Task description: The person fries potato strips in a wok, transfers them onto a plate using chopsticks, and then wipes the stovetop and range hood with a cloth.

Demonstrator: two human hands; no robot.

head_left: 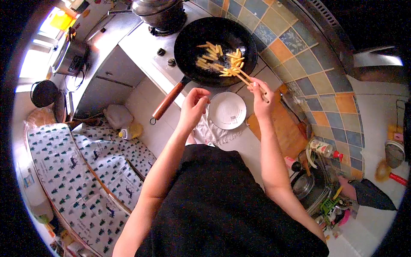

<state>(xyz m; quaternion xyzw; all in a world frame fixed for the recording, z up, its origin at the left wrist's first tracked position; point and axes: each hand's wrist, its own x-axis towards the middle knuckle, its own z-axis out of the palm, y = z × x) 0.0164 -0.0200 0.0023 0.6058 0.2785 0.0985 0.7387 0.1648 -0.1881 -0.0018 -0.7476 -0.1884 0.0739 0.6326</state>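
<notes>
From the wearer's head, one close fisheye view faces forward and down towards the wok (188, 48).

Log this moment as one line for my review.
right hand: holds chopsticks, tips at fries in wok | left hand: loosely curled, nothing visibly held, between wok handle and plate | plate: white, no food

1 left hand (196, 104), 1 right hand (260, 95), 2 chopsticks (244, 79), 1 wok (190, 49), 1 plate (227, 109).

Yellow fries (235, 61) and a black wok (187, 49) showed at twelve o'clock, blue, orange and beige tiles (316, 88) at two, a white, green-tree-patterned cloth (60, 165) at eight.
</notes>
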